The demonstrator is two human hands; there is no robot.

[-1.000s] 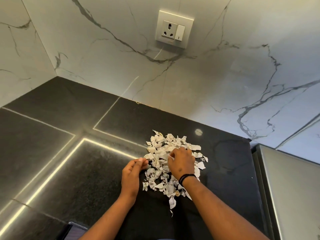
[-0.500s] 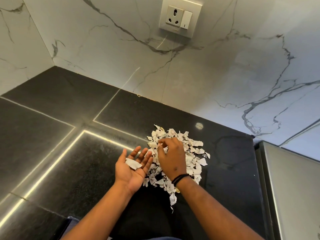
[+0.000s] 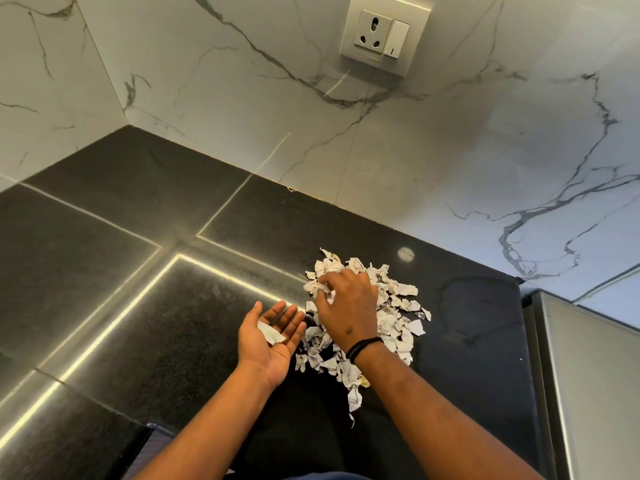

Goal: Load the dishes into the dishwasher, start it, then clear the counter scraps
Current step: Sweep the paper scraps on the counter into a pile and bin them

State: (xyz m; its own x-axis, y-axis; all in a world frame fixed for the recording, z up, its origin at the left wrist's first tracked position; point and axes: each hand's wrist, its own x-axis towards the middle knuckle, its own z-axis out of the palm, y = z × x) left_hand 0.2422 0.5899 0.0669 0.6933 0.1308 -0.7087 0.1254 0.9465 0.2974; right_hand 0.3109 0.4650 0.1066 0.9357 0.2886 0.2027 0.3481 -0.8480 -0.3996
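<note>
Your left hand [image 3: 273, 336] lies palm up, fingers straight, just beside the scraps [image 3: 391, 317] on the black worktop [image 3: 145, 299]; judged a tray held low and close so picked pieces travel little. One scrap [image 3: 271, 335] rests on that palm. Your right hand [image 3: 348, 303] is over the heap, its grip narrow, fingertips pinching a scrap at the heap's near-left edge. Judged: dishwasher steps are out of view; clearing has barely begun. Count: one heap, pieces too many and overlapped to number; one scrap in palm; two hands; one wall socket [image 3: 384, 34]; one wristband [image 3: 363, 346].
</note>
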